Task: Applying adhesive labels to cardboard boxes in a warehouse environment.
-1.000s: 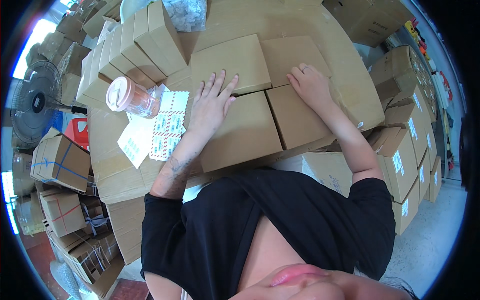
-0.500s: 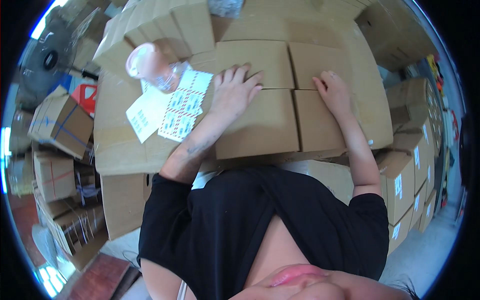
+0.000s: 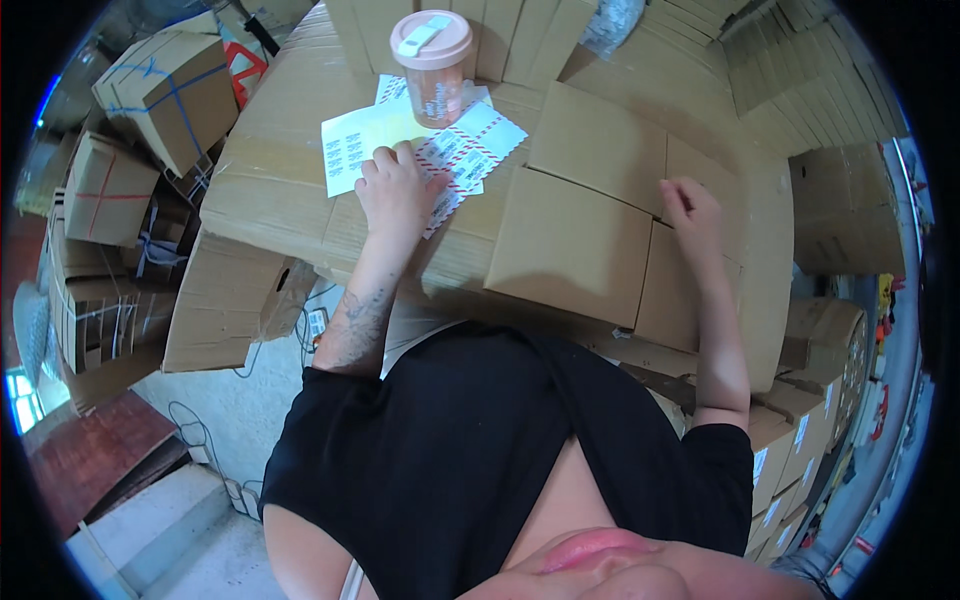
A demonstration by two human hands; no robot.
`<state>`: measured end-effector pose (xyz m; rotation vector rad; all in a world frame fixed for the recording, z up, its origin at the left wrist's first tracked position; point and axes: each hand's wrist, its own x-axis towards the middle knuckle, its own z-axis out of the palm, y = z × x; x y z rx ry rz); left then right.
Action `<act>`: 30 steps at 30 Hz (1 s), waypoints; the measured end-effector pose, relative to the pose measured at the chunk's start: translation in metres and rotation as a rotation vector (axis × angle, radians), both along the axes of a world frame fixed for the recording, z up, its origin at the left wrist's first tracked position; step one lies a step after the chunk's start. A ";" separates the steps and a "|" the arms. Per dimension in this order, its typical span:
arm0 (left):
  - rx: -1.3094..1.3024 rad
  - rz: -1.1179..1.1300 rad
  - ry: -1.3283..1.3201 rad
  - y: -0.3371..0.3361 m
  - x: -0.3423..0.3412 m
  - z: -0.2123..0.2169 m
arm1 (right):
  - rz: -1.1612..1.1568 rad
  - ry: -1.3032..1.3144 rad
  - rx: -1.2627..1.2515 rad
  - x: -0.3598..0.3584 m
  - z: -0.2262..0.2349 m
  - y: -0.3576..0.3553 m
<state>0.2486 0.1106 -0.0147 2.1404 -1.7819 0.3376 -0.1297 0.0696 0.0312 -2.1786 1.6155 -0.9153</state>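
Left hand [image 3: 398, 190] has shifted off the flat boxes onto the label sheets [image 3: 440, 150], fingers curled down on the paper, pinch not discernible. Right hand [image 3: 690, 212] stays on the small cardboard box [image 3: 690, 290], fingers loosely bent, clamped on nothing. Pink lidded cup [image 3: 433, 62] stands just behind the sheets. All rest on a big cardboard work surface [image 3: 270, 190]; stacked, strapped cartons [image 3: 165, 85] crowd the concrete floor [image 3: 240, 420] around.

Upper centre: white label sheets [image 3: 365, 148] with small stickers, and red-and-white striped label sheets [image 3: 470, 150], overlapping on cardboard. Centre: flat brown cartons [image 3: 565, 245] side by side. Upper left: taped brown boxes [image 3: 165, 85], blue and red strapping. Right edge: stacked brown cartons [image 3: 800, 440] with white labels.
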 end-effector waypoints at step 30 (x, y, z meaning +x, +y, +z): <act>0.446 -0.303 0.871 -0.033 0.065 0.018 | 0.632 0.251 -0.427 0.191 0.025 0.030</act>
